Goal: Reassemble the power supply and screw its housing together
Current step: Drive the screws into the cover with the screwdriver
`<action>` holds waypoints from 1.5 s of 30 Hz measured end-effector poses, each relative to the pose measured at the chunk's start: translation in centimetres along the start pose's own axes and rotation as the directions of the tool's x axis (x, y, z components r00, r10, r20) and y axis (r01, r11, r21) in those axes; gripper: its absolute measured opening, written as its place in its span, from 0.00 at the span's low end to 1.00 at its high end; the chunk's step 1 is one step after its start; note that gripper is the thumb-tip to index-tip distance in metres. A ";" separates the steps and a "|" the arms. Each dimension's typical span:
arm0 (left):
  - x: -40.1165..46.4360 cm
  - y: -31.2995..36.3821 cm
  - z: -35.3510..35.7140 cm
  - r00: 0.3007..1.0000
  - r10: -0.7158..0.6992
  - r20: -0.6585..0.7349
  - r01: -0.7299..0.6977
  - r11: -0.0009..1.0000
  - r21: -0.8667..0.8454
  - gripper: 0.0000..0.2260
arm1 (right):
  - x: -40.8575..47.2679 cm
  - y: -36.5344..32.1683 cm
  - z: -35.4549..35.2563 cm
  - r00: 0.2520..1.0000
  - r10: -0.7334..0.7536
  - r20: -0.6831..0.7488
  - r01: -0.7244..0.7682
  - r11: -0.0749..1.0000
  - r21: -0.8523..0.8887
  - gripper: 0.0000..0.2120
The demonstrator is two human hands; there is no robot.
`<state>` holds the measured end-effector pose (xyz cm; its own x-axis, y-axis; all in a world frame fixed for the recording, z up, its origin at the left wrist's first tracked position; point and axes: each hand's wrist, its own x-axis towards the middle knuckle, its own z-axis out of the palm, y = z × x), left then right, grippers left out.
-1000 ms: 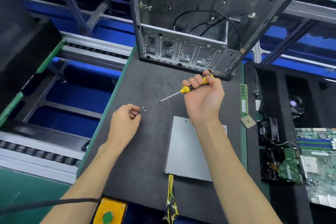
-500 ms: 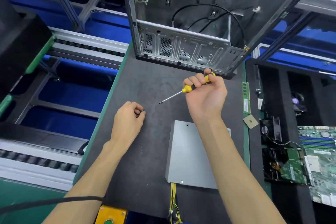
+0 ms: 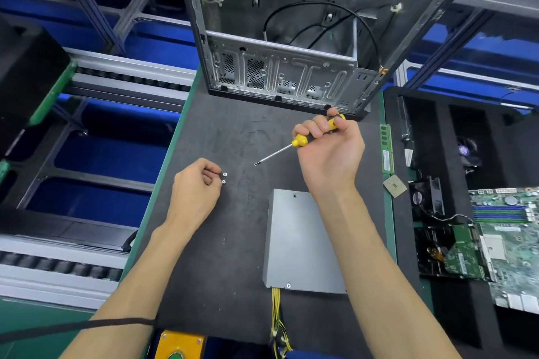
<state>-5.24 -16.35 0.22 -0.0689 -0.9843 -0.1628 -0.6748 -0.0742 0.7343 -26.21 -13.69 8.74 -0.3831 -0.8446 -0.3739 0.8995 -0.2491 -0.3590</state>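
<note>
- Since half a second ago I see little change: two screws (image 3: 224,178) now show at my left hand's (image 3: 196,183) curled fingertips, which seem to pinch one.
- The supply (image 3: 297,242) lies flat on the worktop (image 3: 233,131), long axis near-to-far, yellow wires (image 3: 277,318) trailing toward me.
- My right hand (image 3: 329,151) grips the screwdriver (image 3: 294,144), tip pointing left and down.

Grey power supply (image 3: 297,242), two screws (image 3: 224,178), yellow screwdriver (image 3: 294,144)

The closed metal housing lies flat on the bench, yellow wires trailing from its near end; the loose screws sit well to its left.
</note>
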 end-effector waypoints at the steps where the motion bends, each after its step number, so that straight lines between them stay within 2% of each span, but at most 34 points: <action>1: 0.1 0.4 -0.1 1.000 0.008 -0.009 -0.008 1.000 -0.006 0.11 | -0.2 -0.3 -0.1 1.000 -0.005 0.003 0.005 1.000 0.002 0.07; 5: 0.1 3.2 -0.1 0.997 0.079 -0.014 -0.080 0.993 -0.090 0.08 | -1.2 -1.9 -0.6 0.999 -0.027 0.021 0.026 0.999 0.032 0.07; 9: -1.7 8.2 1.1 0.974 0.222 0.049 -0.206 0.954 -0.218 0.08 | -2.8 -4.8 -1.5 0.995 -0.088 0.055 0.086 0.995 0.043 0.04; 14: -6.1 14.2 3.9 0.927 0.352 0.133 -0.288 0.891 -0.352 0.05 | -5.5 -10.7 -3.8 0.982 -0.165 0.093 0.152 0.980 0.126 0.14; 19: -11.9 18.0 8.1 0.880 0.429 0.206 -0.330 0.862 -0.386 0.07 | -8.9 -17.9 -7.9 0.959 -0.273 0.071 0.256 0.948 0.188 0.16; 24: -18.3 19.8 13.8 0.853 0.440 0.282 -0.323 0.868 -0.378 0.11 | -12.6 -23.4 -14.0 0.957 -0.285 0.058 0.270 0.945 0.187 0.18; 27: -21.1 19.6 17.8 0.834 0.413 0.366 -0.312 0.900 -0.306 0.13 | -14.3 -25.6 -18.0 0.960 -0.280 0.031 0.271 0.948 0.169 0.18; 33: -23.5 18.0 24.2 0.816 0.316 0.484 -0.322 0.944 -0.073 0.07 | -15.9 -28.0 -24.3 0.963 -0.270 -0.009 0.268 0.953 0.142 0.17; 38: -23.8 17.1 27.3 0.796 0.268 0.542 -0.357 0.932 0.062 0.09 | -15.7 -28.7 -26.9 0.965 -0.262 -0.028 0.263 0.958 0.117 0.17; 41: -23.8 17.2 29.3 0.766 0.283 0.578 -0.460 0.869 0.184 0.09 | -15.1 -28.8 -27.8 0.965 -0.259 -0.041 0.262 0.956 0.131 0.17; 45: -24.6 17.7 32.3 0.667 0.209 0.715 -0.645 0.643 0.414 0.02 | -14.7 -29.1 -28.3 0.966 -0.252 -0.049 0.257 0.957 0.135 0.17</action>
<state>-39.23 11.73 -4.04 -0.7124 -0.5570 -0.4270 -0.6932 0.6533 0.3044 -52.67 19.44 0.46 -0.6075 -0.7301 -0.3130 0.7909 -0.5191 -0.3240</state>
